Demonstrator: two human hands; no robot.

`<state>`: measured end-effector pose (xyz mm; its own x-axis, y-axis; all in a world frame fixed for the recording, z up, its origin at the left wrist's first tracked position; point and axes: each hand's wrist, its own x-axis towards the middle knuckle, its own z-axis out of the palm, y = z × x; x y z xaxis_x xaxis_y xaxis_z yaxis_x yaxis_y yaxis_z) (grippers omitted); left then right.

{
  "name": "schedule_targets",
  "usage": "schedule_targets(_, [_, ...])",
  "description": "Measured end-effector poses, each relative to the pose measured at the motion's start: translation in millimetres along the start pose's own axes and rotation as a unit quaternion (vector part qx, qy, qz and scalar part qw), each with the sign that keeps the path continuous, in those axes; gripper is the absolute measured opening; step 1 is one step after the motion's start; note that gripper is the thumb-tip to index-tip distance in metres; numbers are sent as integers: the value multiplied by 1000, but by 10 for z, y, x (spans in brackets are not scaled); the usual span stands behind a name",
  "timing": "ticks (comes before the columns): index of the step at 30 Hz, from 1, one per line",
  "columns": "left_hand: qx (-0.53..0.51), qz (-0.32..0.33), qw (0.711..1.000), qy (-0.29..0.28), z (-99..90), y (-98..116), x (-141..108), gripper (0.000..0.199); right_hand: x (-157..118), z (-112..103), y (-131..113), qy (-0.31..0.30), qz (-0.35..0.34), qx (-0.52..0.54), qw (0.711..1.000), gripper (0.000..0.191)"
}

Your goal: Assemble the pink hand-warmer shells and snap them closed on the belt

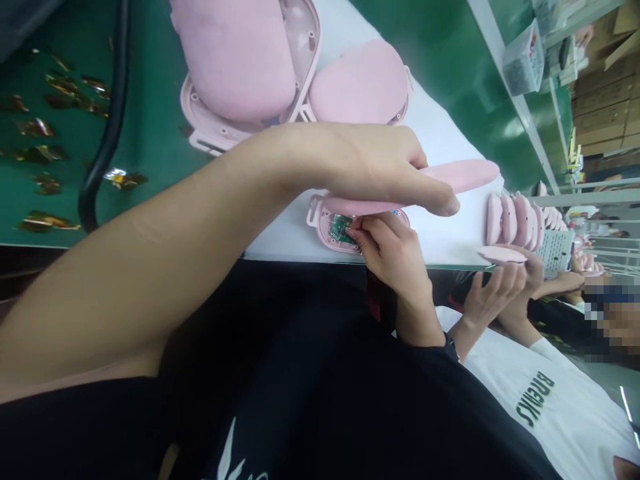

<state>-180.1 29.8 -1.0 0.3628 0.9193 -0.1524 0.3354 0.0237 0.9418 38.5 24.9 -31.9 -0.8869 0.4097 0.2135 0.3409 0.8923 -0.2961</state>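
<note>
My left hand (385, 163) reaches across from the left, closed around a pink shell cover (470, 175) seen nearly edge-on. Most of its fingers are hidden behind the hand. Below the cover lies an open pink shell (324, 235) with a green circuit board (341, 228) inside, close to the table's edge. At the board's right side my right hand (393, 250) has its thumb and fingertips pinched together. What sits between those fingertips is too small to make out.
Stacked pink shells (240, 60) and another pink shell (360, 83) lie on the white sheet (440, 233). Gold film scraps (45, 127) and a black cable (113, 100) are at left. A co-worker's hand (493, 293) is close at right, near a row of pink shells (515, 217).
</note>
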Motion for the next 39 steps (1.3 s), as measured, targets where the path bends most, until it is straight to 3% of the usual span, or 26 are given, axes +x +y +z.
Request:
schedule_targets(4, [9, -6, 1000, -3, -2, 9, 17, 59, -30, 33, -26, 5, -8, -1, 1000, 12])
schedule_targets(12, [4, -16, 1000, -17, -5, -14, 18, 70, -52, 131, -182, 45, 62, -51, 996, 24])
schedule_targets(17, [9, -40, 999, -31, -8, 16, 3, 73, 4, 132, -252, 28, 108, -100, 989, 21])
schedule_targets(23, [26, -57, 997, -41, 39, -71, 60, 78, 8, 106, -242, 36, 32, -125, 991, 23])
schedule_targets(28, [9, -72, 997, -37, 30, -118, 33, 80, 49, 42, -183, -3, 79, -121, 990, 21])
schedule_targets(30, [2, -75, 996, -42, 5, -125, -21, 79, 48, 26, -125, -21, 67, -106, 992, 21])
schedule_targets(35, [34, -112, 993, -8, -27, -135, -145, 79, -134, 104, 63, 50, -80, 23, 995, 7])
schedule_targets(39, [23, -146, 989, -5, 0, -95, -176, 77, -279, 171, 103, 83, -85, 61, 991, 18])
